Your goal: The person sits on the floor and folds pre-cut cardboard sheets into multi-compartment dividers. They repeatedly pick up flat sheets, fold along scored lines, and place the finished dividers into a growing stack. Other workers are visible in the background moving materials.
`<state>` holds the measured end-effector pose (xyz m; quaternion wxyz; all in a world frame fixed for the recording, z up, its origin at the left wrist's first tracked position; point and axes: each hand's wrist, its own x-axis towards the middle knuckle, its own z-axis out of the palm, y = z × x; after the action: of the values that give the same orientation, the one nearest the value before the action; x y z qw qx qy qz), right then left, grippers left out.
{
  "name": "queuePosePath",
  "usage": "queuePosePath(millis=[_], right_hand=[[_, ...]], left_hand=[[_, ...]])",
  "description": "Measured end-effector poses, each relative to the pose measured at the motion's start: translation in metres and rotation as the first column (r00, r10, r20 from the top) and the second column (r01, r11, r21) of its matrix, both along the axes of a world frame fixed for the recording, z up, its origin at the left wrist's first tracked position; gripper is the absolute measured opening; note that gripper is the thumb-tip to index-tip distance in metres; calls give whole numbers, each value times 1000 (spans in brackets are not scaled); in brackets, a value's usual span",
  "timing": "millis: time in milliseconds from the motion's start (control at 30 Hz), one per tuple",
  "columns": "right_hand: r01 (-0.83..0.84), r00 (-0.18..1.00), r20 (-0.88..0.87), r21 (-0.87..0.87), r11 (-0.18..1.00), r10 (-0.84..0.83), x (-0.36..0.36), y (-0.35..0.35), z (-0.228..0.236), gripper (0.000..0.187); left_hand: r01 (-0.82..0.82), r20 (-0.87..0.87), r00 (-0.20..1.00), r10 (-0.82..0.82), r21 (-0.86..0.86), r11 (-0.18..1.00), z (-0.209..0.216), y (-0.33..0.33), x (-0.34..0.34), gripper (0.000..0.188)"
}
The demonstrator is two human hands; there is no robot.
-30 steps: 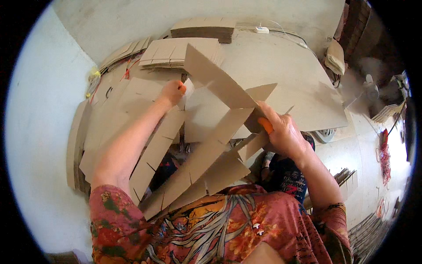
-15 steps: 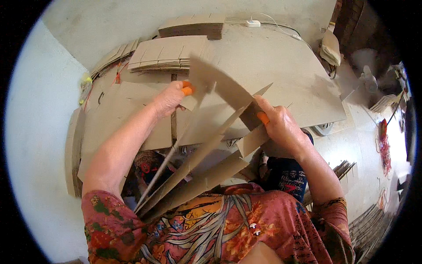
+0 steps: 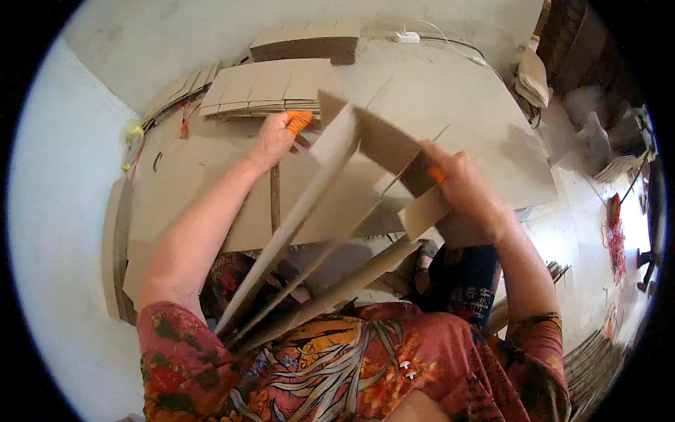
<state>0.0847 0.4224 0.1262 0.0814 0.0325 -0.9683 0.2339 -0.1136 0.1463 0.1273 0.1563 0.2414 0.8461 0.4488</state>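
Observation:
My left hand, with orange covering on a finger, is closed at the upper end of a long cardboard strip. This strip slants down to my chest. My right hand, also with orange on a finger, grips the right part of a crosswise cardboard strip. The long strips meet the crosswise one at an angle, and their lower ends gather against my shirt. Another long strip runs from below my right hand to my chest. Whether each slot is fully engaged is not clear.
A wide cardboard-covered table lies before me. Slotted cardboard sheets and a thicker stack rest at its back left. A white power strip sits at the back. Red string and bundled cardboard are at the right.
The crosswise strip has tilted and shifted right with my right hand. My left hand has moved slightly up, and the leftmost long strip now stands at its end.

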Motion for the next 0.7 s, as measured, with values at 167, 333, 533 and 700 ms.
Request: queuePosePath(millis=[167, 333, 533, 700], right_hand=[[106, 987, 93, 249, 963, -132, -39, 36, -11, 48], [76, 997, -12, 289, 954, -76, -66, 64, -35, 55], [264, 957, -8, 441, 858, -290, -84, 84, -11, 54], [354, 898, -351, 211, 911, -267, -68, 44, 21, 51]], left_hand=[[-270, -714, 700, -37, -311, 911, -40, -11, -68, 59], [-396, -809, 531, -252, -500, 770, -47, 13, -99, 56], [-203, -540, 838, -82, -448, 871, -16, 18, -94, 30], [-60, -741, 664, 101, 82, 995, -7, 16, -67, 27]])
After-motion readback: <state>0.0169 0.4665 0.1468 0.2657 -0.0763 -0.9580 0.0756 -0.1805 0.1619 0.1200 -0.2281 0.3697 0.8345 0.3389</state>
